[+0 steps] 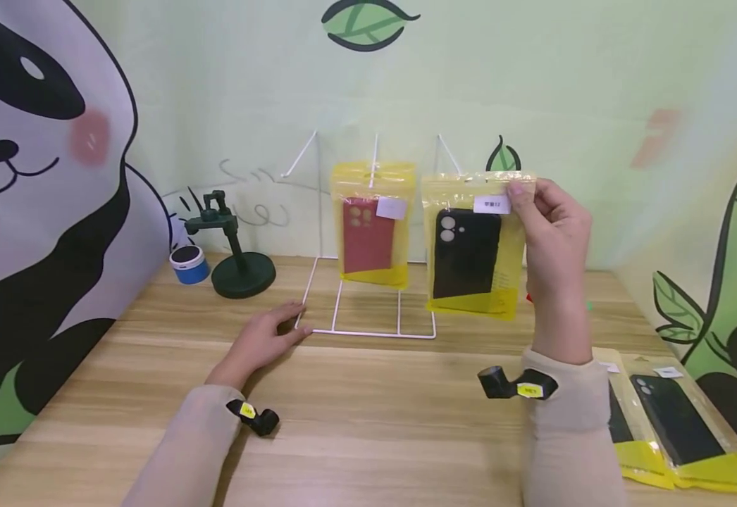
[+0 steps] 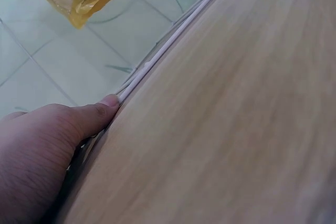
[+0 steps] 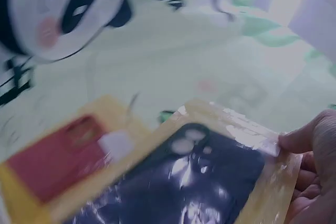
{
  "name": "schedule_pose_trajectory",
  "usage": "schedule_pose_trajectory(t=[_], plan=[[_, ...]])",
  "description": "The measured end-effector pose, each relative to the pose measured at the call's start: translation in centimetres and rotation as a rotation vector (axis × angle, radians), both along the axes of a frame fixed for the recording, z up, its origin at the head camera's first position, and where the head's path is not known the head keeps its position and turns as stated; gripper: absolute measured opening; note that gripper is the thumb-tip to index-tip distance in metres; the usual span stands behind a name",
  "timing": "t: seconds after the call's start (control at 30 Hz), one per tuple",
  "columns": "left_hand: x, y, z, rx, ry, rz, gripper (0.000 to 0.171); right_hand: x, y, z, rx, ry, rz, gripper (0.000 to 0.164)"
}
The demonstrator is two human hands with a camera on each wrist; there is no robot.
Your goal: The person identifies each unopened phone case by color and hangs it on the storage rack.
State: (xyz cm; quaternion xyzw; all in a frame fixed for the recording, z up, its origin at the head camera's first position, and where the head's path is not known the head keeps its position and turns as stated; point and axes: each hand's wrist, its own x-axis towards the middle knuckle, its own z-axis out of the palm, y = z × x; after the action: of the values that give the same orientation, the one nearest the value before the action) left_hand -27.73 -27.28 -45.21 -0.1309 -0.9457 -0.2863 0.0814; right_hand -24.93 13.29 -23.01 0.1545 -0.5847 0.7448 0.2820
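My right hand point(image 1: 559, 229) pinches the top right corner of a yellow zip bag point(image 1: 511, 282) with a black phone case point(image 1: 466, 257) inside. This bag is held upright in front of the right hook of a white wire rack point(image 1: 371, 334); its top edge overlaps the hook's end in the head view. From the middle hook hangs another yellow bag point(image 1: 400, 278), with a red phone case point(image 1: 368, 239) in it. Down at the rack's front left corner, my left hand point(image 1: 261, 341) touches the base wires, with the thumb point(image 2: 100, 111) against the front wire.
Two more bagged phone cases point(image 1: 679, 419) lie on the table point(image 1: 368, 422) at the right. A dark green stand point(image 1: 242, 274) and a small blue and white round container point(image 1: 189, 264) are left of the rack. Behind is a printed backdrop point(image 1: 229, 91).
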Motion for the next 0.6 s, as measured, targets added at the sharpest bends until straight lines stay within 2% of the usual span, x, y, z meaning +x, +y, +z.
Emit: schedule_pose_trajectory(t=[0.1,0.37,0.6], plan=[[0.2,-0.2,0.0,-0.001,-0.014,0.007,0.062,-0.4,-0.4,0.3,-0.026,0.029,-0.026,0.022],[0.1,0.1,0.3,-0.007,-0.032,0.017,0.062,-1.4,0.5,0.1,0.007,-0.021,-0.107,0.022],[0.3,0.1,0.5,-0.008,-0.03,0.007,0.062,-1.9,0.1,-0.4,0.035,-0.035,-0.065,0.022]])
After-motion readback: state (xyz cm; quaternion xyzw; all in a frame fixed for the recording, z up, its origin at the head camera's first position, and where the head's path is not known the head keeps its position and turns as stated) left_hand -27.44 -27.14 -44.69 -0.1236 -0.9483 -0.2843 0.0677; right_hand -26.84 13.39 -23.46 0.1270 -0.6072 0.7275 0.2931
